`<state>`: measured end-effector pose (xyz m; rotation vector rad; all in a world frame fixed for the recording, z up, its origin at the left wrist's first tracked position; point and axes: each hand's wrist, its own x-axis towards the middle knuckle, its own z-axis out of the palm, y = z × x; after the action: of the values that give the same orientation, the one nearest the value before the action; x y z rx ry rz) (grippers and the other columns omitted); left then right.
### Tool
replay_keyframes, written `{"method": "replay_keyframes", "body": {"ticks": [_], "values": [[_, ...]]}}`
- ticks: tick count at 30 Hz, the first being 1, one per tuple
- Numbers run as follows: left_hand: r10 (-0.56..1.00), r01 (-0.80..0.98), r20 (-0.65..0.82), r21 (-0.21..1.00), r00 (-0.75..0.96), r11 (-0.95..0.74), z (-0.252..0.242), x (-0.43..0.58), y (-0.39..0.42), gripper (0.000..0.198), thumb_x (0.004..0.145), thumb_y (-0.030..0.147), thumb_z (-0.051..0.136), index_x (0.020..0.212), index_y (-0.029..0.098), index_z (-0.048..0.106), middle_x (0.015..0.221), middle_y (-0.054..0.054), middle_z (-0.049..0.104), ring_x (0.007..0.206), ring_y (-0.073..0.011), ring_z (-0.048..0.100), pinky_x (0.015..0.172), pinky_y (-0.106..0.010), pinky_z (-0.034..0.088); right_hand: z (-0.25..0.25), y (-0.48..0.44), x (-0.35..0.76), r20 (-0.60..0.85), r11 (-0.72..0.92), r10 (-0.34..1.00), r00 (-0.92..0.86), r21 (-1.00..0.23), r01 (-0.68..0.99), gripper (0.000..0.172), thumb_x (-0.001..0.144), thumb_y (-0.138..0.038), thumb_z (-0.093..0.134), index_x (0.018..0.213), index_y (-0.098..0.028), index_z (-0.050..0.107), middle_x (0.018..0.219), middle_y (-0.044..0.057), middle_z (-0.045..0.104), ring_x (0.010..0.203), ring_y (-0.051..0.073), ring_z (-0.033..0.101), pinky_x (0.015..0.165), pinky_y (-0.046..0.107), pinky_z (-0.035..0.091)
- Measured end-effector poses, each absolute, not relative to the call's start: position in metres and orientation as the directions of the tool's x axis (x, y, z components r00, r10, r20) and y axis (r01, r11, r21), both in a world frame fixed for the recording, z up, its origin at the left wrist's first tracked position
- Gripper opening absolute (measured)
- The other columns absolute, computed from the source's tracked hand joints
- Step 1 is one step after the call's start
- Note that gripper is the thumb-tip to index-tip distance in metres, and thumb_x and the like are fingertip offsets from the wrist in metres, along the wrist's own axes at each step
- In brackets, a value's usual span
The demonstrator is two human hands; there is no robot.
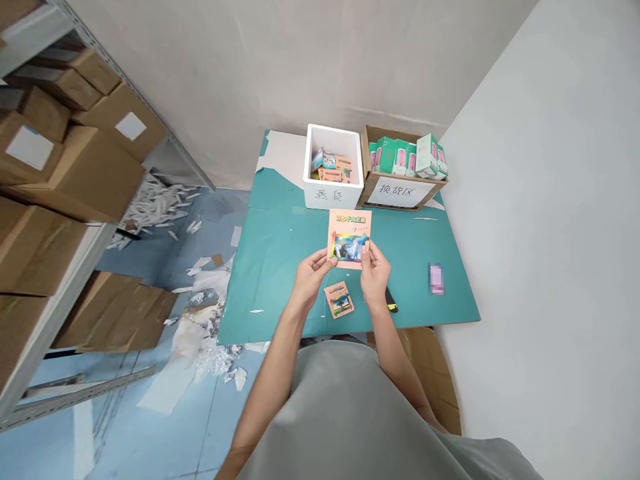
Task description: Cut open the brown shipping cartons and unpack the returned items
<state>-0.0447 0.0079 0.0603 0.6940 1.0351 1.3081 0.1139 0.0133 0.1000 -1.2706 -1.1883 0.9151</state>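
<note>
Both of my hands hold up one pink card-like packet (349,227) with a shiny picture on its lower half. Closed on its lower left edge is my left hand (309,275); my right hand (375,270) pinches the lower right edge. A smaller-looking pink packet (339,301) lies on the green table (280,267) below and between my hands. Partly hidden by my right wrist is a black and yellow object (391,303). Beyond the held packet stand a white foam box (331,196) with several packets inside and a cardboard box (401,192) of green-and-white cartons.
At the table's right lies a blurred pink object (436,279). Shelves with cardboard boxes (107,173) rise on the left. Paper scraps and plastic wrap (215,357) litter the blue floor. A large brown carton (430,367) sits under the table's front right edge.
</note>
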Motion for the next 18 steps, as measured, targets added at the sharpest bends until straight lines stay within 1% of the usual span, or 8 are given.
{"method": "replay_keyframes", "body": {"ticks": [3,5,6,8,10,13,15,18], "values": [[0.961,-0.423,-0.225,0.895,-0.161,0.139,0.065,-0.040,0.002,0.068,0.068,0.057,0.106,0.119,0.016,0.086,0.125,-0.017,0.087,0.122,-0.0353,0.082,0.114,-0.050,0.062,0.098,0.011,0.110,0.176,0.110,0.953,0.247,-0.960,0.257,0.062,0.107,-0.066,0.064,0.147,-0.020,0.075,0.150,0.015,0.078,0.143,0.034,0.073,0.121,0.050,0.061],[0.951,-0.391,-0.190,0.917,-0.244,0.083,0.071,-0.035,-0.001,0.064,0.070,0.059,0.104,0.115,0.016,0.087,0.123,-0.016,0.088,0.121,-0.0357,0.082,0.114,-0.052,0.062,0.096,0.008,0.104,0.189,0.105,0.955,0.231,-0.937,0.332,0.065,0.103,-0.064,0.071,0.153,-0.022,0.072,0.158,0.014,0.073,0.151,0.034,0.067,0.128,0.053,0.055],[0.951,-0.359,-0.161,0.932,-0.264,0.059,0.074,-0.033,-0.002,0.061,0.073,0.060,0.102,0.112,0.017,0.087,0.122,-0.015,0.088,0.121,-0.0361,0.082,0.115,-0.053,0.062,0.095,0.006,0.100,0.172,0.099,0.966,0.194,-0.936,0.337,0.066,0.101,-0.064,0.075,0.153,-0.024,0.072,0.156,0.014,0.075,0.148,0.034,0.070,0.127,0.053,0.057],[0.967,-0.264,-0.091,0.964,-0.237,0.026,0.083,-0.032,-0.005,0.052,0.078,0.059,0.098,0.109,0.018,0.088,0.122,-0.014,0.088,0.126,-0.0373,0.081,0.121,-0.056,0.058,0.094,0.003,0.092,0.115,0.079,0.986,0.118,-0.960,0.269,0.062,0.099,-0.063,0.078,0.148,-0.026,0.074,0.143,0.012,0.082,0.132,0.032,0.080,0.116,0.047,0.065],[0.993,-0.191,-0.042,0.981,-0.107,0.021,0.091,-0.038,-0.007,0.048,0.077,0.053,0.101,0.109,0.019,0.089,0.126,-0.014,0.087,0.135,-0.0391,0.077,0.127,-0.057,0.054,0.092,0.002,0.087,0.082,0.066,0.992,0.100,-0.985,0.159,0.052,0.102,-0.064,0.075,0.136,-0.025,0.076,0.128,0.010,0.087,0.116,0.029,0.085,0.103,0.041,0.070],[0.998,-0.261,-0.038,0.964,0.058,0.052,0.096,-0.061,-0.006,0.060,0.071,0.044,0.106,0.122,0.020,0.086,0.137,-0.017,0.083,0.143,-0.0407,0.073,0.126,-0.059,0.056,0.093,0.003,0.090,0.097,0.090,0.981,0.168,-0.995,0.049,0.046,0.107,-0.065,0.066,0.118,-0.022,0.077,0.116,0.011,0.088,0.104,0.028,0.086,0.092,0.039,0.071],[0.999,-0.359,-0.053,0.932,0.000,0.050,0.094,-0.078,-0.005,0.067,0.071,0.043,0.107,0.129,0.020,0.082,0.143,-0.018,0.081,0.139,-0.0396,0.076,0.122,-0.060,0.060,0.096,0.004,0.095,0.117,0.114,0.975,0.189,-0.993,0.025,0.047,0.106,-0.066,0.067,0.115,-0.020,0.076,0.116,0.013,0.088,0.105,0.028,0.085,0.091,0.038,0.070],[0.989,-0.439,-0.087,0.898,-0.118,0.026,0.087,-0.093,-0.004,0.070,0.070,0.042,0.108,0.129,0.021,0.078,0.146,-0.018,0.079,0.135,-0.0380,0.078,0.123,-0.060,0.059,0.103,0.003,0.098,0.135,0.137,0.975,0.177,-0.991,0.005,0.048,0.105,-0.067,0.069,0.116,-0.020,0.076,0.121,0.014,0.087,0.110,0.029,0.084,0.092,0.038,0.069]]}}
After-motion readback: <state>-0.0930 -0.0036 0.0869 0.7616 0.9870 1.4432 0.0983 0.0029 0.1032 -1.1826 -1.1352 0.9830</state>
